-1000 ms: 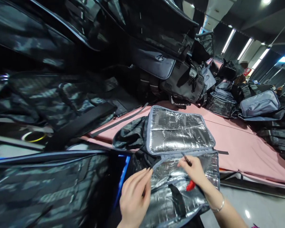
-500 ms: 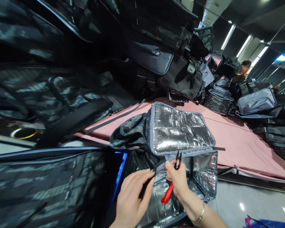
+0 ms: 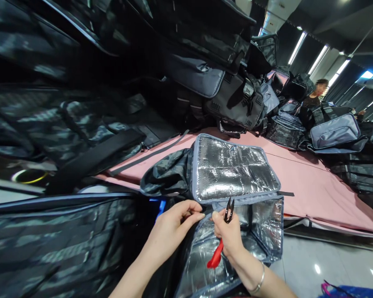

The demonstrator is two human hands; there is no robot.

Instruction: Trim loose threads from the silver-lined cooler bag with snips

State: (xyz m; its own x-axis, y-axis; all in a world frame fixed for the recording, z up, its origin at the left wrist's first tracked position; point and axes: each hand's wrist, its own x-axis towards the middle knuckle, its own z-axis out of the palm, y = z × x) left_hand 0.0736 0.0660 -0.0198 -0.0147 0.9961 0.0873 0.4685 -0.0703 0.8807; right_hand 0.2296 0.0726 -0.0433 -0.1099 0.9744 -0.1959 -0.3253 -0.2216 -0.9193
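Observation:
An insulated bag with a silver foil lining lies open, its lid (image 3: 236, 169) folded back over the pink cloth and its grey-edged lining (image 3: 267, 227) facing me. My right hand (image 3: 228, 231) grips a pair of thread snips (image 3: 216, 253), dark blades up and red handle hanging below the palm. That hand's thumb and forefinger pinch at the bag's grey edging near the lid hinge. Just left of it, my left hand (image 3: 175, 223) has its thumb and fingertips nearly together by the same edge. Whatever lies between them is too small to make out.
A pink cloth-covered table (image 3: 311, 190) runs behind the bag. Dark camouflage bags (image 3: 292, 128) are heaped along its back. At lower left stands another large camouflage bag (image 3: 56, 248). A person (image 3: 312, 97) is in the far right background.
My left hand has moved up and its fingertips have drawn in toward the bag's edge, close to my right hand. The snips stay in my right hand, shifted slightly left.

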